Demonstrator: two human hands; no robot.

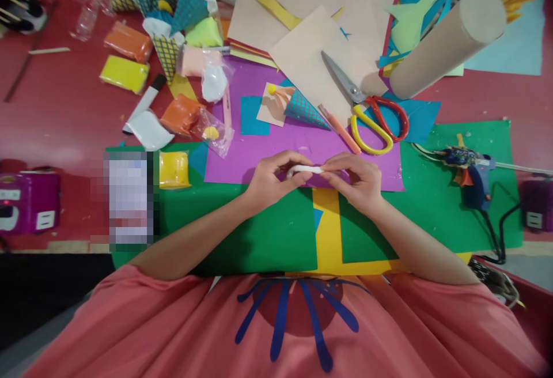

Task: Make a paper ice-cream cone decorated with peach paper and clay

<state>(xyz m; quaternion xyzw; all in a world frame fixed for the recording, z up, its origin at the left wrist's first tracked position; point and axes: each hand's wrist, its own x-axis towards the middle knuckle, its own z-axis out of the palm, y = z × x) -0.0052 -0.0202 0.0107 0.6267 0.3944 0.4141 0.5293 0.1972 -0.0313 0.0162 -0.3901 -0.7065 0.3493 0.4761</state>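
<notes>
A thin white roll of modelling clay (307,168) is stretched between my hands over the purple paper (242,162). My left hand (276,177) pinches its left part, where the roll bends round, and my right hand (355,181) pinches the right end between thumb and fingertips. Just beyond lies a small blue paper cone (306,108) with a yellow ball and peach strips at its wide end. Beside the cone are a peach pen-like tool (343,130) and large scissors (355,94) with one yellow and one red handle.
Clay packs, among them a yellow one (174,169) and an orange one (181,114), lie to the left, near finished paper cones (192,0). A glue gun (475,179) with its cord rests on the green sheet (440,222). A beige paper cylinder (444,46) leans at the back right.
</notes>
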